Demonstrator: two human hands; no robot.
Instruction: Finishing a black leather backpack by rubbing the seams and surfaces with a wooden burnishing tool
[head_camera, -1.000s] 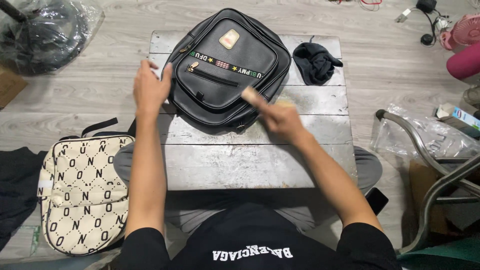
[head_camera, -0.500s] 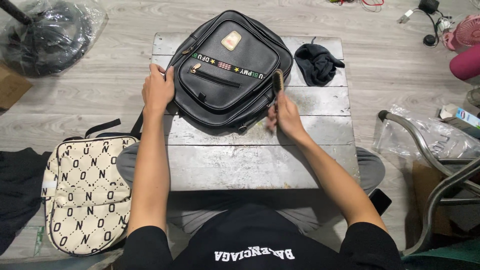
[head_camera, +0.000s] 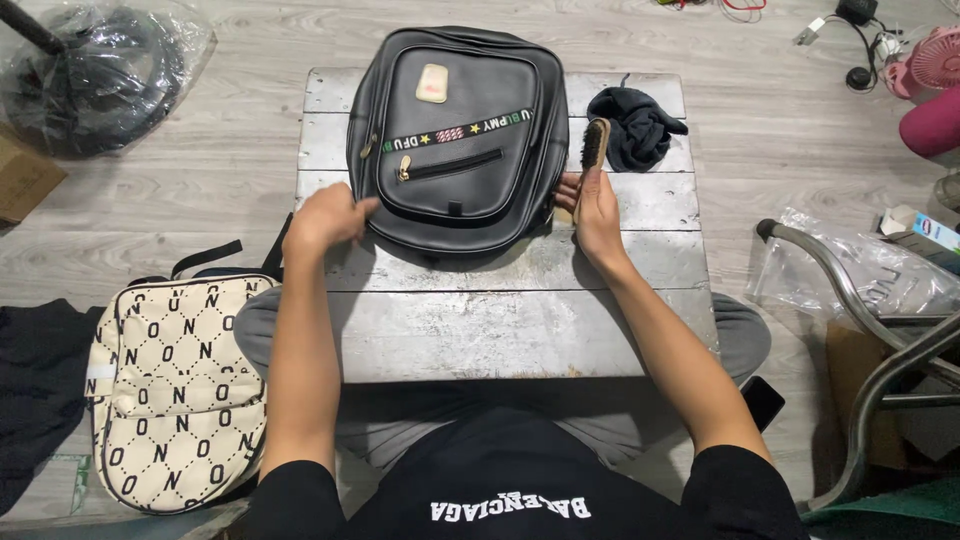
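1. The grey wooden table (head_camera: 500, 320) fills the frame's centre; brush over it, well inside its edges.
2. The black backpack (head_camera: 455, 140) lies flat at upper centre, glossy, front pocket zipped, a pale patch near the top.
3. Your left hand (head_camera: 325, 215) presses its lower left corner with loosely curled fingers, grasping nothing; pin it firmly.
4. Your right hand (head_camera: 595, 205) grips the wooden brush (head_camera: 594, 148) beside the right edge; use short, light strokes.
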